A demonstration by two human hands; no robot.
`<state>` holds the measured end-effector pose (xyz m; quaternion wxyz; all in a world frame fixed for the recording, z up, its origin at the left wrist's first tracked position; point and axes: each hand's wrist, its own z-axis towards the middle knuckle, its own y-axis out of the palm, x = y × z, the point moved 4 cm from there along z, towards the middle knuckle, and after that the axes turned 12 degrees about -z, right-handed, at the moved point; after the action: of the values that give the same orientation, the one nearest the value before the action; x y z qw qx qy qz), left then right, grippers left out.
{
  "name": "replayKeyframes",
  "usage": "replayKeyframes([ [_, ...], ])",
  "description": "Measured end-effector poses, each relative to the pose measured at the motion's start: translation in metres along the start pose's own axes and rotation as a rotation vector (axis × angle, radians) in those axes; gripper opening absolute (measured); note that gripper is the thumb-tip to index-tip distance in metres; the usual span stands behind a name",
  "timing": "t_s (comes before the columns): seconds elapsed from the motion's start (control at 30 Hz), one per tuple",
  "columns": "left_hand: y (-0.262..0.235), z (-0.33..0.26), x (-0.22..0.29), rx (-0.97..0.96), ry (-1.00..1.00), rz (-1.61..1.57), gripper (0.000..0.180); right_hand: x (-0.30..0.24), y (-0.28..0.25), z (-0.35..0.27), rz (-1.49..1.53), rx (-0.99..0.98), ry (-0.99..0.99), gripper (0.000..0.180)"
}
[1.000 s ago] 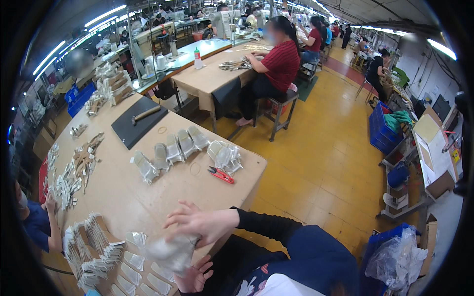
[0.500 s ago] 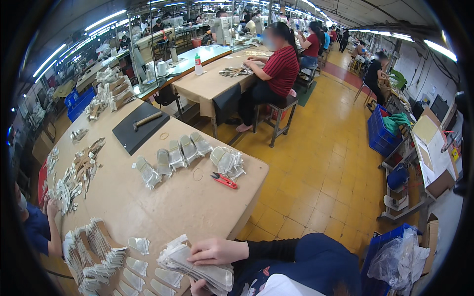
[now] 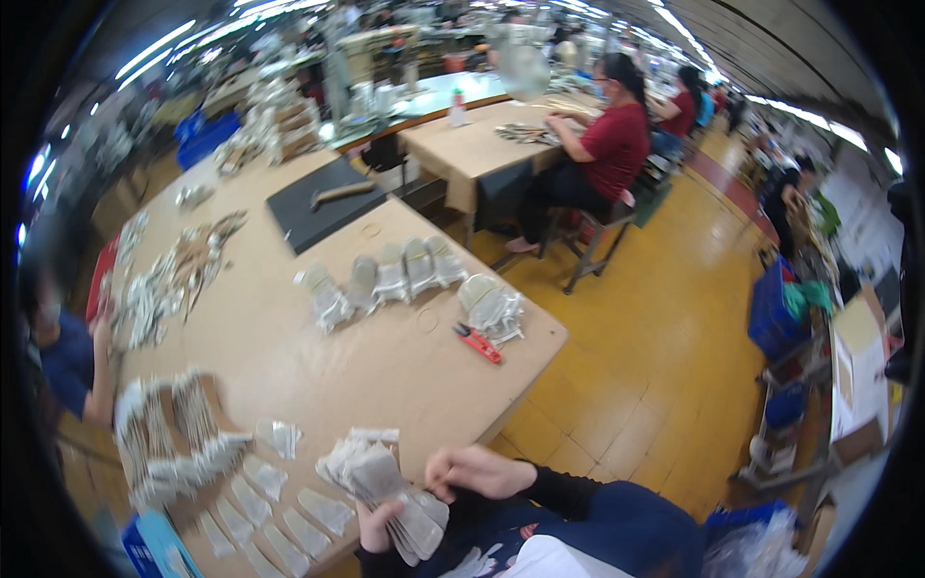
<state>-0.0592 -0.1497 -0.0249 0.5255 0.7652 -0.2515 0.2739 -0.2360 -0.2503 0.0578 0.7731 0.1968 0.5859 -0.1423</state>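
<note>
The left hand (image 3: pixel 378 528) squeezes a bundle of thin, cloudy, flat pieces (image 3: pixel 371 472), seven o'clock from the red snips (image 3: pixel 479 344). It looks light, bendy and maybe slippery, so hold its middle. The right hand (image 3: pixel 482 471) curls at its three o'clock; I can't tell if it pinches anything.

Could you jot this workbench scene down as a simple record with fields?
Left grip: around a fanned bundle of flat, whitish, tongue-shaped pieces
Right grip: beside the bundle; blurred, contact unclear
Surface: tan-covered table
Tools: red-handled snips with dark blades; wooden-handled hammer on a flat black mat
Nearby: seated person in dark-red top, at another tan-covered table
</note>
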Motion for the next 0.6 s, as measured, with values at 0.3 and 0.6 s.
replayKeyframes([
  [0.3, 0.058, -0.021, -0.050, -0.646, -0.523, 0.234, 0.080, -0.001, -0.079, 0.023, 0.173, 0.861, -0.091, 0.015],
  [0.6, 0.048, 0.037, -0.029, -0.303, -0.210, -0.266, 0.070, 0.027, -0.144, -0.001, -1.473, 0.937, 0.113, 0.010],
])
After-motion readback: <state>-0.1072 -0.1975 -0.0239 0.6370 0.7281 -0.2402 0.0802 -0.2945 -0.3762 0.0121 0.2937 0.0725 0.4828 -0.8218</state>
